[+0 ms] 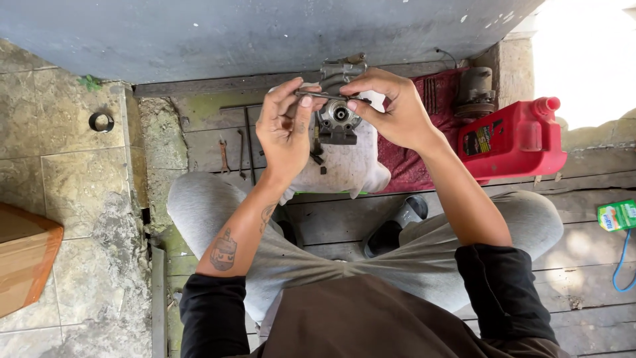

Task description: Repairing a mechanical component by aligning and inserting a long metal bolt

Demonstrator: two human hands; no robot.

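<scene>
Left hand [285, 129] and right hand [392, 109] both pinching thin metal rod [329, 97], holding it crosswise just above grey metal part [338, 116] sitting on white cloth [344, 169].

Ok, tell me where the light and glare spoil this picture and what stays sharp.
Head view: the top right corner is blown out white by sunlight, washing the wall beside the red jug; sun patches fall on the wooden planks at right; the left hand, right hand and grey metal part sit in even shade, sharp; slight wide-angle bending at the edges.
</scene>
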